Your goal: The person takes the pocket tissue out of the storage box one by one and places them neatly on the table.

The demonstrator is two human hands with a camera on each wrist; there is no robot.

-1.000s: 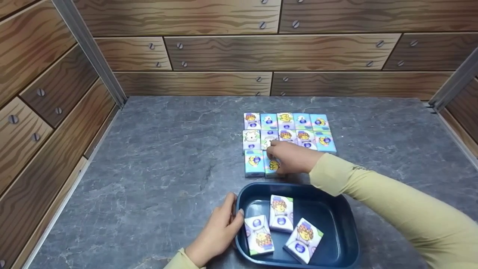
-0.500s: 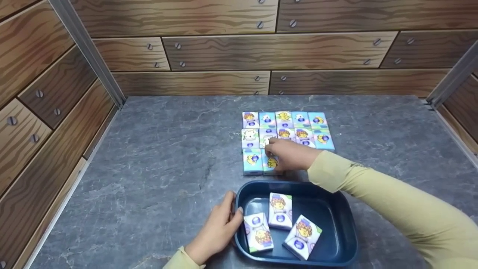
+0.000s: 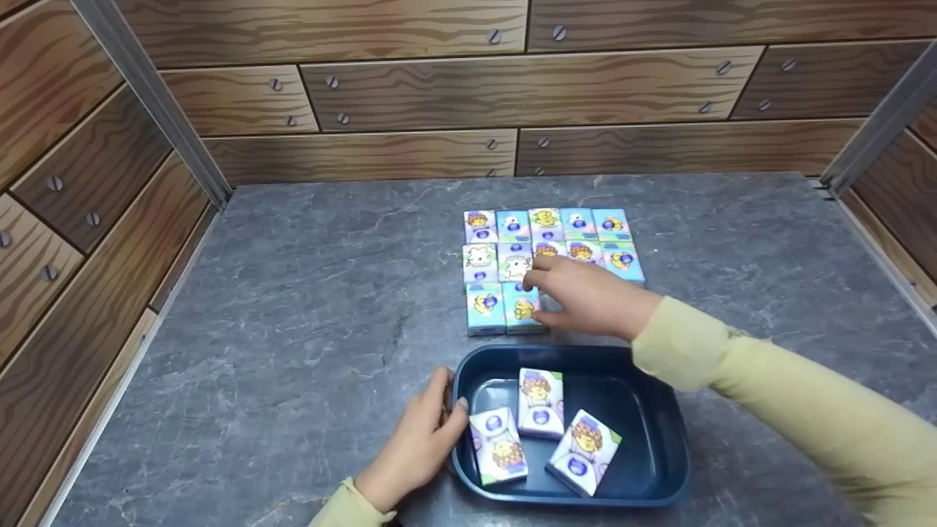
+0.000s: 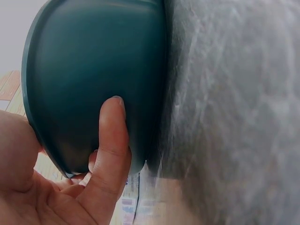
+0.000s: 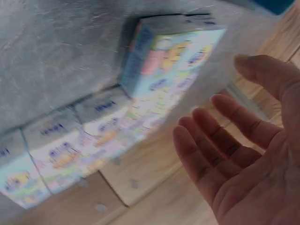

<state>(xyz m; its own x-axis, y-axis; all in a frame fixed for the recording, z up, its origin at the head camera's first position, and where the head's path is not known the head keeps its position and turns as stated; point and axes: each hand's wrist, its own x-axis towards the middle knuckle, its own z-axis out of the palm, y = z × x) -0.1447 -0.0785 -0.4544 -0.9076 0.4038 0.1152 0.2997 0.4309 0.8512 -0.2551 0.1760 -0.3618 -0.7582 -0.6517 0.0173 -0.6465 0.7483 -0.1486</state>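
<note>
Small cartoon-printed packs lie flat in tight rows on the table. My right hand (image 3: pixel 589 293) hovers over the right end of the nearest row, thumb and fingers spread around nothing. Below its fingertips is a blue pack with a yellow figure (image 3: pixel 523 309), beside a similar blue pack (image 3: pixel 484 307). In the right wrist view, a gap separates the fingers from the nearest pack (image 5: pixel 176 58). My left hand (image 3: pixel 416 439) grips the left wall of a dark blue plastic tub (image 3: pixel 648 439), thumb at the rim and fingers outside. Three white-and-purple packs, including one at the tub's centre (image 3: pixel 540 402), lie inside.
Two longer rows of packs, with a blue pack (image 3: pixel 612 224) at the far right corner, sit behind the short row. The grey marbled table (image 3: pixel 315 307) is bounded by wood-print panels (image 3: pixel 410 91) at the back and sides.
My right hand has drawn back slightly to the right and its fingers have spread, uncovering more of the blue pack. The left hand keeps its hold on the tub. The head view has shifted slightly.
</note>
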